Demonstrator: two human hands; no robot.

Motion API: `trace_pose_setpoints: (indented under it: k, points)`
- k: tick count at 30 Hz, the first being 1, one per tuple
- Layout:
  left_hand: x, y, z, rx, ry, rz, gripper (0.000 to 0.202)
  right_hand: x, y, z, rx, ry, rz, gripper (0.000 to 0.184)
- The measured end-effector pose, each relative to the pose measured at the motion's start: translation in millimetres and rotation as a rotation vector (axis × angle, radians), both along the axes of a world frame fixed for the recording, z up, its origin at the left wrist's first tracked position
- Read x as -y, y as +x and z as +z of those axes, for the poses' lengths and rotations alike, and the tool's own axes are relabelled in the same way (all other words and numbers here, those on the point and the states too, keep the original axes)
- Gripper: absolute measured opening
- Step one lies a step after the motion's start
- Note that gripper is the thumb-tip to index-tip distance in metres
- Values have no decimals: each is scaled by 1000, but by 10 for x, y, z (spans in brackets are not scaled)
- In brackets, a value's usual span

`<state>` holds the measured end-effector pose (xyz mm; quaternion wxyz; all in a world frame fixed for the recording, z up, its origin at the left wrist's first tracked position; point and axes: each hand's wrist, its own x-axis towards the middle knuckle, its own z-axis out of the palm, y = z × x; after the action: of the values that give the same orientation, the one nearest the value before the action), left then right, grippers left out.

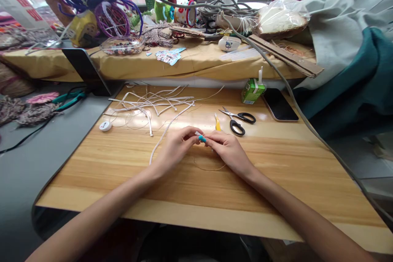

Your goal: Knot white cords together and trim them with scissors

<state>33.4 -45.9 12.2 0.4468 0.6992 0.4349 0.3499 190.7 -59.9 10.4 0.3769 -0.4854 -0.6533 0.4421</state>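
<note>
Over the middle of the wooden table, my left hand (175,147) and my right hand (231,150) meet with fingertips pinched together. Between them they grip a small turquoise piece (202,138) with a bit of white strip at its upper left; its exact kind is too small to make out. A white flat cord (161,141) runs back from beneath my left hand. Thin brown thread (208,170) loops on the wood below the fingers. Just beyond my right hand lie yellow-handled tweezers (217,123), partly hidden, and black-handled scissors (238,125) with parted blades.
Tangled white cords (147,104) lie at the table's back left, near a round white tub (105,126). A green drink carton (253,91) and a phone (280,105) stand back right. A grey cable (290,90) crosses the right side. Craft materials crowd the yellow-covered ledge (202,65).
</note>
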Motion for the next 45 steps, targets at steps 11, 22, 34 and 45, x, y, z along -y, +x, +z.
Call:
trace_pose_setpoints:
  k: [11, 22, 34, 45]
  points:
    - [25, 10, 42, -48, 51, 39, 10, -3, 22, 46, 47, -11, 60, 28]
    - [-56, -35, 44, 81, -87, -139, 14, 1, -12, -5, -9, -4, -97, 31]
    - [-285, -178, 132, -604, 412, -344, 20, -29, 10, 35, 255, 165, 128, 26]
    - [18, -12, 123, -595, 752, -184, 22, -35, 3, 28, 319, 132, -96, 28]
